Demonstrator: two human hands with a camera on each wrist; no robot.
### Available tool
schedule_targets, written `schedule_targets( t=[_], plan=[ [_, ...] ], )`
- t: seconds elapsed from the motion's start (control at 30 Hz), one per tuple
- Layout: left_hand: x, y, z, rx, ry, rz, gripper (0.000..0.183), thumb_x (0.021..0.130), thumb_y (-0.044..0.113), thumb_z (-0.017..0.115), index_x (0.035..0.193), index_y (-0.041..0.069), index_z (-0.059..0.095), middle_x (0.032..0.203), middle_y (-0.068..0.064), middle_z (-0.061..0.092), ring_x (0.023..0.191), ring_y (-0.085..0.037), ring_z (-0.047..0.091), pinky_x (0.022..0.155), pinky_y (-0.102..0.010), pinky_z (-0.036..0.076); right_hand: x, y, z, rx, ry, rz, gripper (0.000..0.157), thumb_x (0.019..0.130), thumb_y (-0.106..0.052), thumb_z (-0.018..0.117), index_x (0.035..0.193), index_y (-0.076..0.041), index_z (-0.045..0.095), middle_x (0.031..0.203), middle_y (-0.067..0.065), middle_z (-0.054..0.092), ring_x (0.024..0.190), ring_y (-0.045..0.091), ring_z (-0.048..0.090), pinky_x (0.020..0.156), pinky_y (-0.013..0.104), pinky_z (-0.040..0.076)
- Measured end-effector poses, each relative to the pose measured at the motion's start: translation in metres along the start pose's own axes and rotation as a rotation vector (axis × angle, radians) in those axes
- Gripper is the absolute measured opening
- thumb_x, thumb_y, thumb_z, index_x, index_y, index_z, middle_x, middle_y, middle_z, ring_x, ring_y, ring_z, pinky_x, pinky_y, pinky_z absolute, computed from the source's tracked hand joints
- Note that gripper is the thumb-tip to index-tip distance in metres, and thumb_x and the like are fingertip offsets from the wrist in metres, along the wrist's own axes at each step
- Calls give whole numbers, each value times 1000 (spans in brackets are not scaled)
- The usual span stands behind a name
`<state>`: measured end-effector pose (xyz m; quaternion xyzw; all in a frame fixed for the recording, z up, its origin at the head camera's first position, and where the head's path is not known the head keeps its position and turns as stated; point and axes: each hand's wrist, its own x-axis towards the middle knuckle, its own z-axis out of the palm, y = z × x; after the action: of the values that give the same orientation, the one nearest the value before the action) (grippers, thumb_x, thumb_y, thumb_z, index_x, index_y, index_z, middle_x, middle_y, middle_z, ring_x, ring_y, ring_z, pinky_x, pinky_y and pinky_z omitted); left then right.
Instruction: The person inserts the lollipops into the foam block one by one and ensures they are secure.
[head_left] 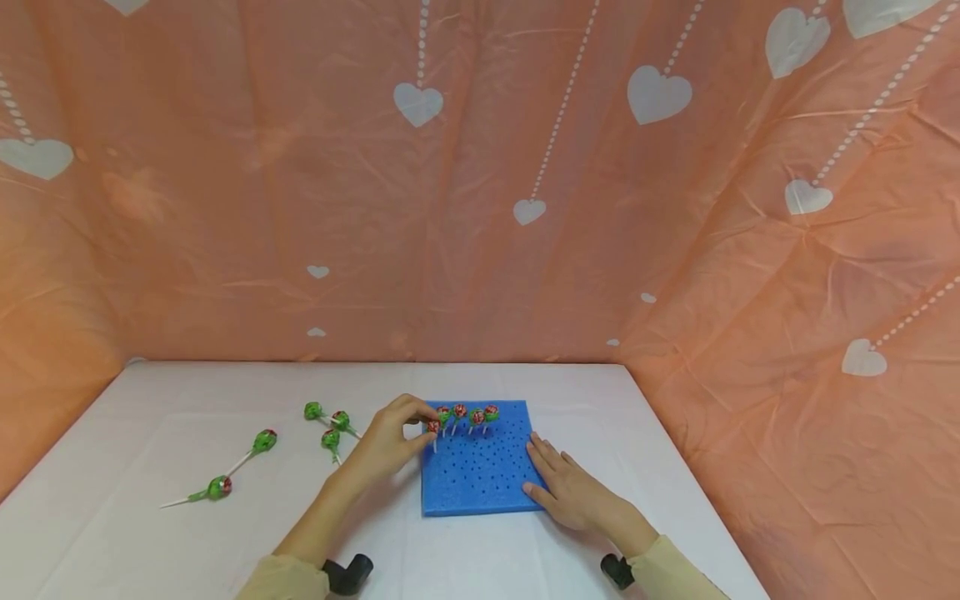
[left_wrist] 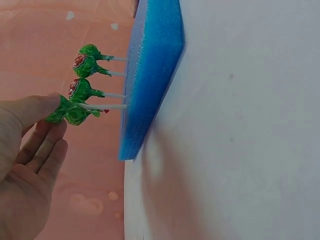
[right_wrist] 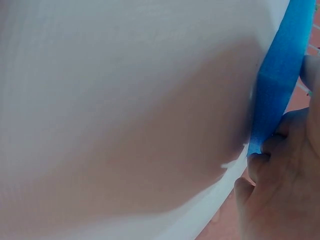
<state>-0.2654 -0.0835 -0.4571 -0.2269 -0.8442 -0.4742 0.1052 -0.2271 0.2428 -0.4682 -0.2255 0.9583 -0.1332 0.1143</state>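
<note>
My left hand point(head_left: 384, 440) pinches a green-and-red wrapped lollipop point(head_left: 433, 427) between thumb and fingers at the far left part of a blue foam board point(head_left: 480, 487) full of small holes. In the left wrist view the held lollipop point(left_wrist: 59, 111) has its stick tip right at the board's face. Several other lollipops point(head_left: 460, 411) stand upright in a row along the board's far side, beside the held one. My right hand point(head_left: 576, 492) rests on the board's right edge with fingers extended. The right wrist view shows its fingers along the foam's side point(right_wrist: 277, 85).
On the white table point(head_left: 187, 417) left of the board lie several loose lollipops, among them a pair point(head_left: 219, 487) end to end and a small group point(head_left: 331, 440) near my left forearm. An orange curtain point(head_left: 360, 208) with white hearts encloses the back and sides.
</note>
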Motion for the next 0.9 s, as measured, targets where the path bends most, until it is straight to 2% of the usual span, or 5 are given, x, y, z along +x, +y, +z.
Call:
schedule_targets(
  t=[0.3, 0.53, 0.9],
  plan=[
    [-1, 0, 2, 30, -26, -38, 23, 91, -2, 78, 109, 11, 74, 109, 0, 65, 107, -25, 66, 96, -45, 58, -1, -2, 0, 9, -5, 6, 75, 110, -48, 46, 163, 1, 24, 172, 18, 15, 157, 37, 19, 125, 58, 22],
    [-3, 0, 3, 44, -43, -34, 22, 91, -1, 77, 109, 12, 73, 108, 2, 65, 107, -23, 66, 96, -47, 58, 0, 0, 0, 0, -1, -2, 75, 110, -47, 46, 163, 1, 24, 172, 18, 15, 157, 38, 19, 125, 59, 22],
    [-4, -1, 2, 48, -41, -45, 23, 91, 1, 78, 112, 10, 73, 109, 2, 65, 108, -21, 66, 97, -43, 58, 0, 0, -1, 3, -4, -5, 74, 110, -46, 45, 162, 2, 24, 172, 19, 14, 157, 38, 19, 125, 60, 22]
  ],
)
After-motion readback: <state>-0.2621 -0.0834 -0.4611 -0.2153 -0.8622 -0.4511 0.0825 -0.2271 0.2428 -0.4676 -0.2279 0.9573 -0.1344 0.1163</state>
